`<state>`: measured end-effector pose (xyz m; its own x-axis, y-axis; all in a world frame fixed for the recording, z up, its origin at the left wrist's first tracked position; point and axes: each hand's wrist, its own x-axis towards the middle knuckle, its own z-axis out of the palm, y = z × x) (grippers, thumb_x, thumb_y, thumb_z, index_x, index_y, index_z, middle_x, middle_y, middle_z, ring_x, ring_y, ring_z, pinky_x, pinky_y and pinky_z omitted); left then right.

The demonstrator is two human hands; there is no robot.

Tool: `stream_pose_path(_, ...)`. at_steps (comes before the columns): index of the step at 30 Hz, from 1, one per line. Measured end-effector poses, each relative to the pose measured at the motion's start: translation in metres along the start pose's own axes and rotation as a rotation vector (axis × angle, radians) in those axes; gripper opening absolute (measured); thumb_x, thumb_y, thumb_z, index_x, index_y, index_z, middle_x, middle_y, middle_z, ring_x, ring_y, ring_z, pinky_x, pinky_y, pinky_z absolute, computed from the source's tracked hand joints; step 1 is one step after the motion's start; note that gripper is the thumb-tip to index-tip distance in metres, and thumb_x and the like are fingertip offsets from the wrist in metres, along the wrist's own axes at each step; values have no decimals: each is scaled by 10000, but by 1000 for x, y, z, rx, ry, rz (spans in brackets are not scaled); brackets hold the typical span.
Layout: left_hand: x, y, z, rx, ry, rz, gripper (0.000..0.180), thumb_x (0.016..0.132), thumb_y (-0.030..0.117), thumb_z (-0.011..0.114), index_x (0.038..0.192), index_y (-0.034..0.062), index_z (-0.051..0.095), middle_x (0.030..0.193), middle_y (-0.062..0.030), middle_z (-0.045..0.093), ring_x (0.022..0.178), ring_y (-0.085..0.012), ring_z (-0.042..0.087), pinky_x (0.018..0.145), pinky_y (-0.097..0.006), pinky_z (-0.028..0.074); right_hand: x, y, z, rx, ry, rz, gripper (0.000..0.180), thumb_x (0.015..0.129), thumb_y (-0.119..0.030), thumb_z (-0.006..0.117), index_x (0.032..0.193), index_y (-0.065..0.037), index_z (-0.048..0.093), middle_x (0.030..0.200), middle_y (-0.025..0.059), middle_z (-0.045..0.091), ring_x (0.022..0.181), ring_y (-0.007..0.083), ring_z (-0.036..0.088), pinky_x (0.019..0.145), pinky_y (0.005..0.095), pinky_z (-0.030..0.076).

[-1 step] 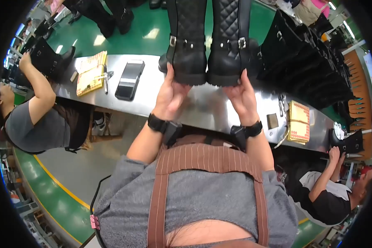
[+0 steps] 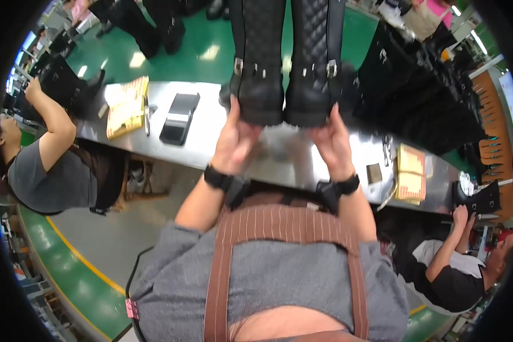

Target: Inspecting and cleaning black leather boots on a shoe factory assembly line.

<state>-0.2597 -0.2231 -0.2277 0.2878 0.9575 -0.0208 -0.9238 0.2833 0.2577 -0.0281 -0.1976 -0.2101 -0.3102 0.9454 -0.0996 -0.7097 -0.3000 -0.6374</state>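
Observation:
Two tall black boots with quilted shafts and silver buckles stand side by side before me, heels toward me. My left hand (image 2: 234,142) grips the left boot (image 2: 260,94) low at its heel, thumb up along the side and fingers under the sole. On the right boot (image 2: 309,94) my right hand (image 2: 332,142) has the same hold, its thumb against the outer side. Both boots are upright, and their tops run past the upper edge of the picture. My fingertips are hidden beneath the soles.
A metal bench (image 2: 205,122) runs across. On it, left, lie a black phone-like device (image 2: 179,118) and a yellow pad (image 2: 128,108); right, another yellow pad (image 2: 411,171) and a small dark block (image 2: 374,173). Many black boots (image 2: 422,97) crowd the right. Co-workers sit at both sides.
The boots and both hands sit slightly lower in the picture, and so does the bench. My grip on the boots looks the same.

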Motion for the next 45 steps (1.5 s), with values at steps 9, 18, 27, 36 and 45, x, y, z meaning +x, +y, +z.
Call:
stream_pose_path(9,-3,-8,-15,198,106,139,570,997,423,490,1478,162,332,1483,-62,436,1345,-246,436,1129,-460,336,-4,12,-13,-3,-13,-31,495,1027,-367,457,1367,-7,453,1349,113,553,1236,244,536,1045,413,433)
stream_pose_path(18,-5,-8,-18,-145,-373,-166,543,1026,439,398,1410,60,454,1389,-145,529,1245,-270,547,1086,-428,423,8,8,-42,-676,-144,-55,814,881,-487,677,1456,-19,341,1394,131,484,1343,245,406,1076,433,373)
stream_pose_path(27,3,-6,-27,-195,-184,-489,442,1002,275,421,1283,-44,540,1193,-198,653,1068,-258,666,965,-416,532,-39,-40,-57,-1137,-360,-3,586,722,-108,847,1236,-4,584,1253,102,590,1192,216,535,1025,379,425)
stream_pose_path(36,28,15,-30,436,59,-378,360,1015,287,472,1261,27,508,1167,-98,619,1047,-165,615,931,-356,499,-56,-33,14,-1235,-411,-323,572,729,-85,838,1234,-2,584,1226,98,612,1136,192,562,982,365,456)
stream_pose_path(45,-31,-53,5,1729,-320,446,711,654,311,874,1174,102,436,1531,-342,111,1439,-496,117,1147,-553,194,-23,4,6,-1746,5,-515,534,740,-200,806,1233,-145,608,1425,314,334,1297,501,340,1072,495,348)
